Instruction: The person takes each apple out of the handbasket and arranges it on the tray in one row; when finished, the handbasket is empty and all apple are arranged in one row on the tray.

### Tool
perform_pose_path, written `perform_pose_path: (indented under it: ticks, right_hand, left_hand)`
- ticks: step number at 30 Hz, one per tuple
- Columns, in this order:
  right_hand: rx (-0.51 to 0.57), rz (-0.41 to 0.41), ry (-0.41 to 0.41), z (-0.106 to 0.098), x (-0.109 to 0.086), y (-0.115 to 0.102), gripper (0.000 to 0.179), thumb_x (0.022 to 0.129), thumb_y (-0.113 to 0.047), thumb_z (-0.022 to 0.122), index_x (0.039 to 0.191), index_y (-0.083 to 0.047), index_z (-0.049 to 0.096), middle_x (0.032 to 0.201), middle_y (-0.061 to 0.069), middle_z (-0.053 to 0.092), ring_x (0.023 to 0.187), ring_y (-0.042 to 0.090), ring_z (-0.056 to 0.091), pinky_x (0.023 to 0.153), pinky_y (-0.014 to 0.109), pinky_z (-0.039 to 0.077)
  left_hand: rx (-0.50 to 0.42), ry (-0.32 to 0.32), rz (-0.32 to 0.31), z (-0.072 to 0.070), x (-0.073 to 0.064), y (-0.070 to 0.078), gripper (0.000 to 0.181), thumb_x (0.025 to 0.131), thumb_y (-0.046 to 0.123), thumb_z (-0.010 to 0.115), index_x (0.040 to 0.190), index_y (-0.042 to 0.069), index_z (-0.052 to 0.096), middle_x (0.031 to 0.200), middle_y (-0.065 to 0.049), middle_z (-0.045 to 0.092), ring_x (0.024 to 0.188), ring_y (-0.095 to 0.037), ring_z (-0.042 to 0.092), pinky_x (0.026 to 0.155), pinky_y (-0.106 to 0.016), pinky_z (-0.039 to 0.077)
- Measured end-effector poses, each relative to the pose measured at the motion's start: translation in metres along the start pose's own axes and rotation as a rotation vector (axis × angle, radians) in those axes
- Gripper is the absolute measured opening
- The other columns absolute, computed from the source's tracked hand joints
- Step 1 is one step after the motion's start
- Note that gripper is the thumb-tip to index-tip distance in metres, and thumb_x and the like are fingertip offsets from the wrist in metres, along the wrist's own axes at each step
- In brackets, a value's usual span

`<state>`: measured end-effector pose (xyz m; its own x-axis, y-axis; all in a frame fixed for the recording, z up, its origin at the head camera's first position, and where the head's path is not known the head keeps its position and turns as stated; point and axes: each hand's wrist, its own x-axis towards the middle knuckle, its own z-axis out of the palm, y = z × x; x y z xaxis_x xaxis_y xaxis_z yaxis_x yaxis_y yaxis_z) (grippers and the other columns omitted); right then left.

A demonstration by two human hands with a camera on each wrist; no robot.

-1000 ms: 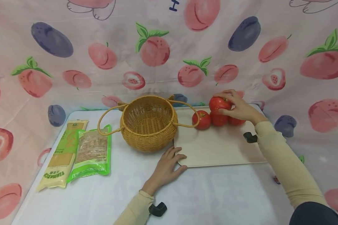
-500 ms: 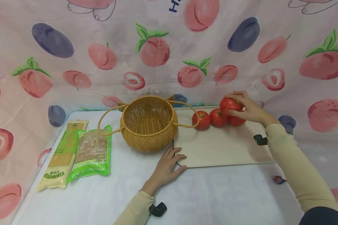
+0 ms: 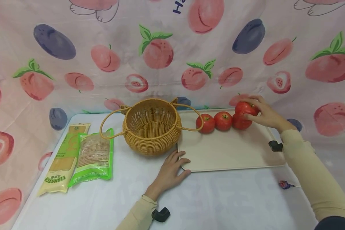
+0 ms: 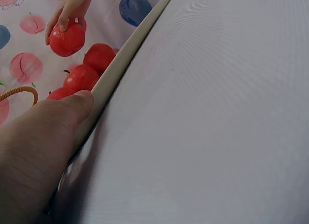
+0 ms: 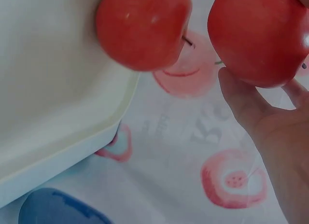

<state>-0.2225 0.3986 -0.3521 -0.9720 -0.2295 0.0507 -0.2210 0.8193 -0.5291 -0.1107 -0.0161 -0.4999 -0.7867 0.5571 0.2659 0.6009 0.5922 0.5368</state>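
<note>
My right hand (image 3: 265, 111) grips a red apple (image 3: 243, 109) between thumb and fingers at the back right of a cream tray (image 3: 230, 150). In the right wrist view the held apple (image 5: 260, 35) stands apart from another apple (image 5: 142, 28) on the tray. Three apples sit in a row along the tray's back: a left one (image 3: 207, 123), a middle one (image 3: 223, 120) and a right one (image 3: 241, 122), which the held apple overlaps in the head view. My left hand (image 3: 169, 172) rests at the tray's front left corner, its thumb (image 4: 79, 105) along the rim.
A round wicker basket (image 3: 152, 143) stands left of the tray, one handle reaching over it. Two food packets, one yellow (image 3: 60, 163) and one green-edged (image 3: 93, 153), lie at the left. A small wrapped lollipop (image 3: 284, 184) lies near the right edge. A fruit-print cloth hangs behind.
My right hand has moved right with the apple, from above the middle apple to beside and above the right one. The left hand has stayed at the tray corner.
</note>
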Motion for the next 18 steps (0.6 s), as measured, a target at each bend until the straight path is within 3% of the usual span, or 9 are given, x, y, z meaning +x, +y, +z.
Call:
perform_pose_path:
  ticks: [11,18]
  right_hand:
    - [-0.04,0.013,0.03,-0.007,-0.007,0.02,0.066,0.085,-0.027,0.07,0.143,-0.025,0.039,0.141,0.018,0.028,0.122,0.044,0.036,0.091,0.072,0.037]
    - [-0.041,0.096,-0.001,-0.011,-0.013,0.028,0.07,0.085,-0.034,0.069,0.145,-0.027,0.034,0.146,0.022,0.02,0.125,0.048,0.028,0.091,0.075,0.034]
  left_hand:
    - [0.008,0.012,0.008,0.0,-0.001,-0.001,0.036,0.091,0.045,0.057,0.12,0.023,0.06,0.141,-0.005,0.045,0.139,-0.031,0.032,0.113,-0.05,0.029]
    - [0.01,0.022,0.021,0.0,-0.001,-0.001,0.036,0.091,0.045,0.058,0.119,0.023,0.06,0.141,-0.006,0.046,0.138,-0.033,0.034,0.112,-0.051,0.03]
